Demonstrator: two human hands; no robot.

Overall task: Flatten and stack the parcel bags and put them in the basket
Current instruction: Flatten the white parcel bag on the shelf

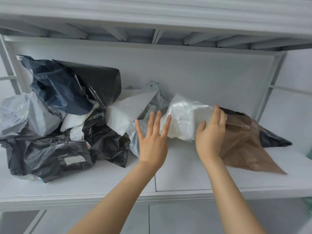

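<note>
1. While the left hand (152, 141) hovers spread and empty, the right hand (211, 132) clasps the crumpled white plastic parcel bag (184, 119) at centre frame, on the white shelf (185, 174).
2. Pulling it could drag the overlapping brown plastic bag (241, 141) off the shelf edge.

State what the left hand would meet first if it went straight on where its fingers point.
Likely the crumpled pale grey bag, just beyond the left hand; depth is unclear.
</note>
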